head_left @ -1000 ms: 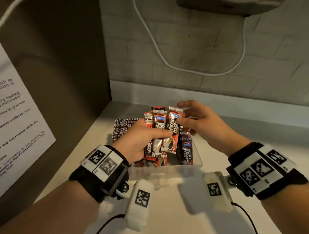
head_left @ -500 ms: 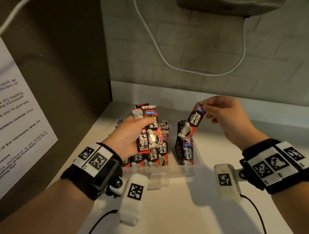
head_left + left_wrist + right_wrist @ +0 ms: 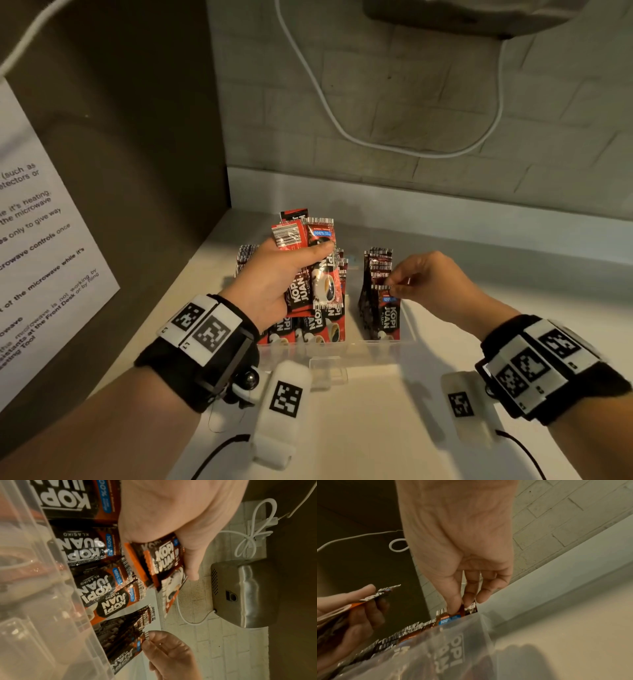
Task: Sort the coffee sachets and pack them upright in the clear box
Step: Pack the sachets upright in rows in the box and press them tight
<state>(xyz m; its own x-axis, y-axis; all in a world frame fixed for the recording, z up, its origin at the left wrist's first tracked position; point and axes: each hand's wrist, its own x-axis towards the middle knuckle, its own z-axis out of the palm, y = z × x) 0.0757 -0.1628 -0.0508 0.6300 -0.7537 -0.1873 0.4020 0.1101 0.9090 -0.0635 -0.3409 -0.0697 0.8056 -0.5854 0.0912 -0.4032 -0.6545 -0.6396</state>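
The clear box (image 3: 342,347) stands on the counter with red-and-black coffee sachets upright inside it. Above the box's left side my left hand (image 3: 274,277) grips a small bunch of sachets (image 3: 318,270), also seen in the left wrist view as the bunch (image 3: 159,563). My right hand (image 3: 428,281) pinches the top edge of one sachet (image 3: 388,315) that stands at the front of the right-hand row (image 3: 375,274). In the right wrist view my thumb and fingers (image 3: 453,601) hold that sachet's top (image 3: 452,616) just above the box wall (image 3: 471,649).
A dark side wall with a printed notice (image 3: 37,260) closes the left. A tiled back wall carries a white cable (image 3: 342,130) and a metal appliance (image 3: 243,593) above. Bare counter (image 3: 376,428) lies in front of the box and to its right.
My right hand took one sachet from the left hand's bunch, carried it right and lowered it into the right-hand row. The left hand lifted slightly with the remaining bunch.
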